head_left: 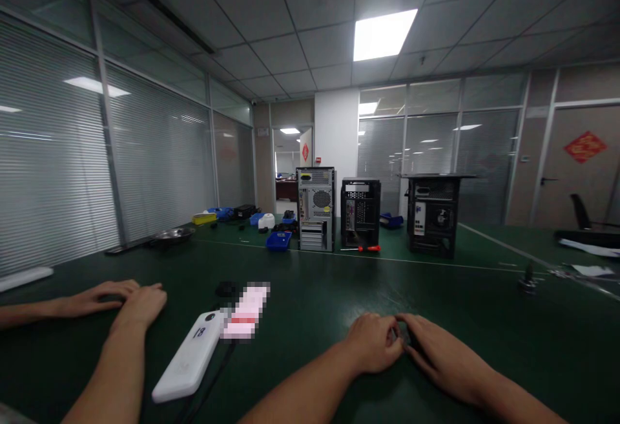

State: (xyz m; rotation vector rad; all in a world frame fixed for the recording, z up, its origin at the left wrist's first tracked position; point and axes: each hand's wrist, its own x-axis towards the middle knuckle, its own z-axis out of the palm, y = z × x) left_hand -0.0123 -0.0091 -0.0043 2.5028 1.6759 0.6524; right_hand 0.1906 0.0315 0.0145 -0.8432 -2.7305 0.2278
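Note:
My left hand [374, 343] and my right hand [433, 349] meet low over the green table, right of the middle of the view. The left fingers are curled in. On the right hand, thumb and fingers bend towards the left fingertips and touch them. Whatever may be pinched between the two hands is too small to make out. To their left lies a white power bank [188, 356] marked 18, with a dark cable [216, 372] beside it. A pink blurred-out item [248, 311] overlaps its far end.
A co-worker's hands [140, 304] rest on the table [300, 288] at left. Further back stand three computer cases [316, 207], a red-handled screwdriver [369, 249], a blue tray [278, 241] and a metal bowl [173, 235]. A small metal object [527, 282] stands at right.

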